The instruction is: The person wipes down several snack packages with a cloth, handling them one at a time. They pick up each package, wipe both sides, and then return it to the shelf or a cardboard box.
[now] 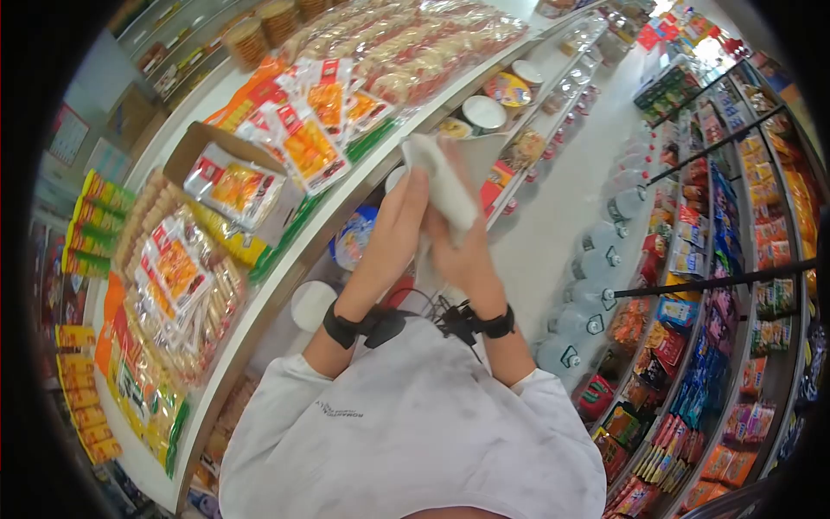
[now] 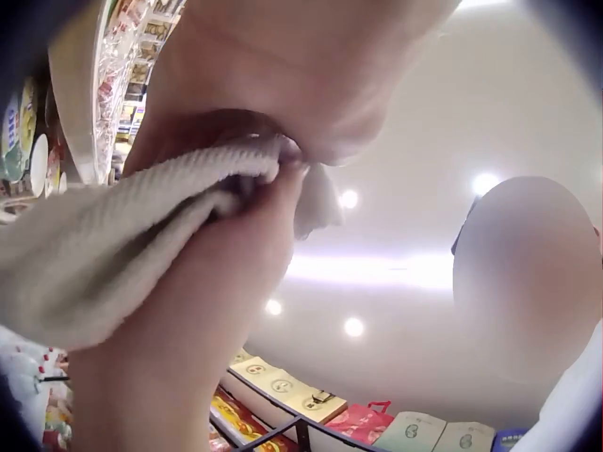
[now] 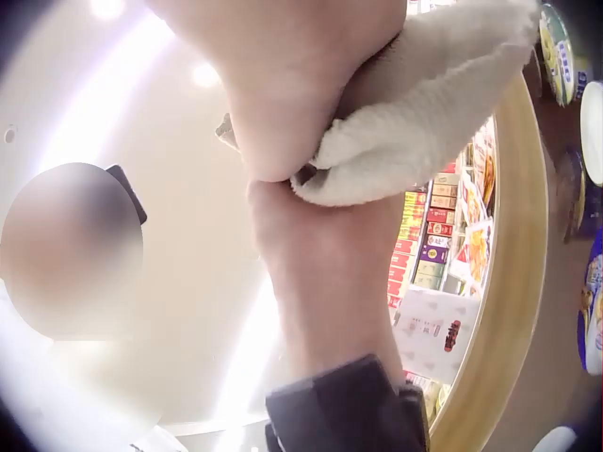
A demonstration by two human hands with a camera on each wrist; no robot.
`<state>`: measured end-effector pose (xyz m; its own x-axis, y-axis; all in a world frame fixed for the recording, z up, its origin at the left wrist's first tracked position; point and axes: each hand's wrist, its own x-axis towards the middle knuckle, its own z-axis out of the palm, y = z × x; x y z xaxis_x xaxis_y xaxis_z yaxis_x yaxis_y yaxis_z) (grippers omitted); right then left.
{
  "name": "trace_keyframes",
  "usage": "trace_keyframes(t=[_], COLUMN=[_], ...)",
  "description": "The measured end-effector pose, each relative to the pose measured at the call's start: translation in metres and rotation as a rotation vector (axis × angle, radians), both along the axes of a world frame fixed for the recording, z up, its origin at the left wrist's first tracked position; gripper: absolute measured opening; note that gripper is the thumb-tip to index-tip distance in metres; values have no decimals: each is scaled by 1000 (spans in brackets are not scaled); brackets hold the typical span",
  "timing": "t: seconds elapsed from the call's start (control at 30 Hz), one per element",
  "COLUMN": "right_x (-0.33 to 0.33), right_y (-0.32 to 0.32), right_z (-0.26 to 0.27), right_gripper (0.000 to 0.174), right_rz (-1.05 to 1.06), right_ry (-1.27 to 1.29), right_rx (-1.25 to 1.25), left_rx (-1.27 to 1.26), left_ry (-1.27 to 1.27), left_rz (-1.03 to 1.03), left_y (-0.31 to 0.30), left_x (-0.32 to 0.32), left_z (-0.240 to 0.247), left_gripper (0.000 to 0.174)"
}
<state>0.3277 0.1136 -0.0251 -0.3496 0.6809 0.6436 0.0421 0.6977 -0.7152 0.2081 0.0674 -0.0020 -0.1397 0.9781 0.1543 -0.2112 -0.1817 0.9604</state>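
In front of the curved shelf (image 1: 290, 246), just off its edge and level with the noodle bowls (image 1: 484, 112) on its lower tier, a white cloth (image 1: 441, 186) is held up between both hands. The left hand (image 1: 393, 229) lies against the cloth on the shelf side, its fingers (image 2: 283, 188) closed together and pinching a fold. The right hand (image 1: 467, 255) meets it on the side away from the shelf, fingers wrapped around the cloth's roll, below the snack packets (image 1: 303, 143) stacked on the shelf top.
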Motion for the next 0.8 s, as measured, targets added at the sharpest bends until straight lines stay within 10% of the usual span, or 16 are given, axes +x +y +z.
trace_keyframes(t=[0.3, 0.47, 0.6, 0.8], right_x=[-6, 21, 26, 8], right_y=[-21, -15, -11, -30], right_z=[-30, -35, -18, -6], right_gripper=[69, 64, 67, 72], right_rz=[186, 48, -87, 6], right_ry=[49, -30, -103, -333], right_rx=[-624, -536, -374, -84], left_rx=[99, 124, -131, -110], left_ry=[-330, 12, 25, -97], left_rz=[342, 353, -153, 166], left_y=[5, 19, 4, 5], left_x=[-24, -44, -55, -33], left_z=[5, -16, -22, -27], left_gripper=[35, 49, 68, 45])
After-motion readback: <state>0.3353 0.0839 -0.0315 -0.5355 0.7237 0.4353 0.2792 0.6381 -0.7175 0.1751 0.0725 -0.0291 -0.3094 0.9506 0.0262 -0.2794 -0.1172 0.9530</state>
